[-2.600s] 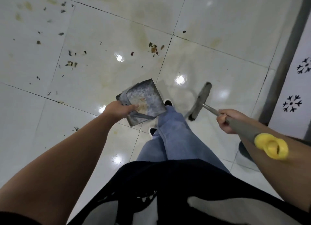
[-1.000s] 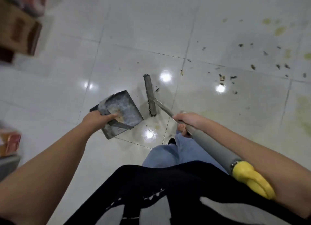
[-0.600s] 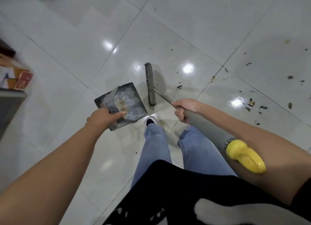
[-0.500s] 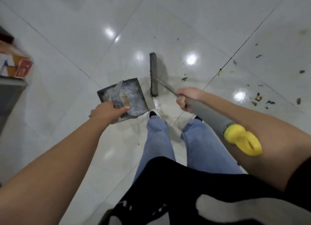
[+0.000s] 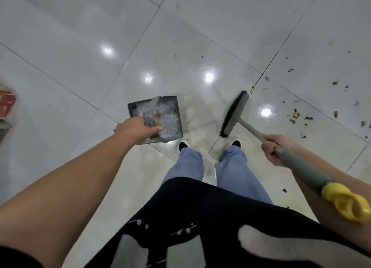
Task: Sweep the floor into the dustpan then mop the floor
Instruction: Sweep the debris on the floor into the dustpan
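Observation:
My left hand (image 5: 136, 129) grips the near edge of a grey metal dustpan (image 5: 168, 117), held above the white tiled floor (image 5: 84, 53); some dust and scraps lie in it. My right hand (image 5: 276, 147) is closed round the grey handle of a broom (image 5: 233, 114) whose dark brush head hangs just off the floor, right of the dustpan. The handle ends in a yellow loop (image 5: 347, 205) by my right forearm. Dark scraps of litter (image 5: 297, 115) are scattered on the tiles to the right of the broom head.
My feet in dark shoes (image 5: 184, 145) stand just below the dustpan and broom. A red and orange box (image 5: 6, 103) shows blurred at the left edge. Yellowish stains mark the tiles at the far right.
The view has turned, so the litter now lies closer on the right. The broom head has swung from beside the dustpan out to the right. Both hands keep their grips.

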### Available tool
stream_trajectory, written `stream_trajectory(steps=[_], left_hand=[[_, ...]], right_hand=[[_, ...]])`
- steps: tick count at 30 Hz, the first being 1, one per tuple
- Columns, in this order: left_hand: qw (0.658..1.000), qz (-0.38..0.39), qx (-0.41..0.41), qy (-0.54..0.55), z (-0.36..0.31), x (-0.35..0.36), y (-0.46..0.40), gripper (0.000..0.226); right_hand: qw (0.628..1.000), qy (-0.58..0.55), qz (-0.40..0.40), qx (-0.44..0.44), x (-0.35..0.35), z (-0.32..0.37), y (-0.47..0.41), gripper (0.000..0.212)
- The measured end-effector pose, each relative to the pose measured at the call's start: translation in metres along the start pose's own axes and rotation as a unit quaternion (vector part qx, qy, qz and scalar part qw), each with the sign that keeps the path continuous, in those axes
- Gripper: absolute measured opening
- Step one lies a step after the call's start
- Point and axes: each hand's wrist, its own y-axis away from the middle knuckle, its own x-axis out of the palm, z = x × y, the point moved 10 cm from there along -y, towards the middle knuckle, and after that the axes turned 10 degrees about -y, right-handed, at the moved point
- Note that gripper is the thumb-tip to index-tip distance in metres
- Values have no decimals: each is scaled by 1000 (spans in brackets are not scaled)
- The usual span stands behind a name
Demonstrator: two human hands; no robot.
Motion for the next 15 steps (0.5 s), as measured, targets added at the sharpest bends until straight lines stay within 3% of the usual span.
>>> stream_trajectory(steps=[4, 10, 15], left_hand=[[999, -25, 27, -6, -1, -35, -12, 58], [997, -62, 32, -36, 5, -80, -27, 57], [997, -66, 7, -37, 8, -119, -54, 55]], right_hand=[[999, 32, 6, -39, 28, -1, 13, 26], [991, 66, 88, -78, 137, 13, 13, 23], [985, 83, 139, -57, 222, 57, -5, 21]])
